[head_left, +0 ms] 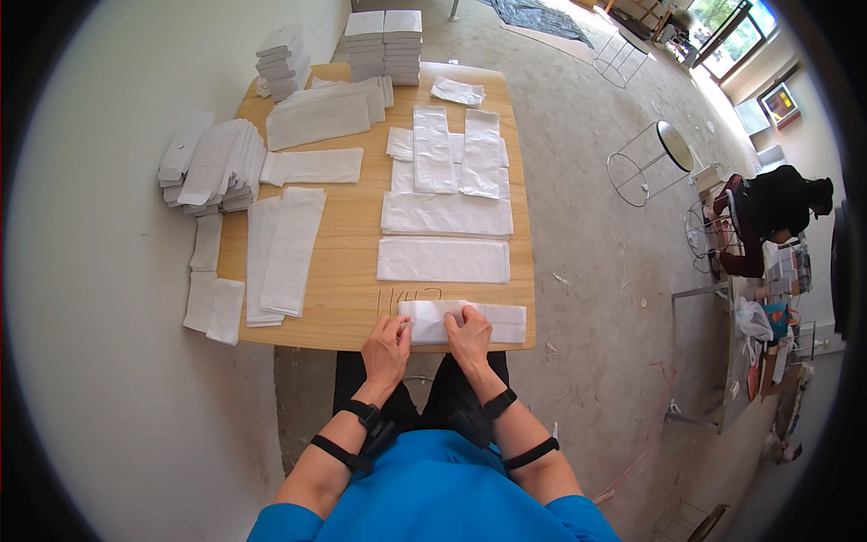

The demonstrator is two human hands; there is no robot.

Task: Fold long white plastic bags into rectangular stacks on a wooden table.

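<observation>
— What's on your far left?

— A fanned heap of flat white cartons (209,167) hanging over the left edge of the wooden table (352,298), with a few loose white flat pieces (214,303) below it, partly off the edge too. Just right of those lie long white paper bags (287,253), overlapping, running away from me.

— And your hands?

— Both sit at the near edge of the table. My left hand (386,348) rests on the left end of a white paper bag (462,322) that lies crosswise right in front of me, fingers bent and pressing down on it. My right hand (470,336) is just beside it, touching the same bag near its middle, fingertips pushed flat onto the paper. Neither hand has lifted the bag; it lies on the wood with its right end free, reaching toward the table's right edge.

— Are you pinching it?

— I can't tell whether a thumb is tucked under the paper; from above it looks like pressing, not a closed fist.

— What lies beyond?

— Two more flat bags (444,237) crosswise, then narrower ones (456,154) lengthwise on top of others, and stacks of white boxes (384,45) at the far end.

— Further right?

— Bare concrete floor (587,235), a wire frame (646,163), and a seated person in dark clothes (772,212) at another bench.
</observation>
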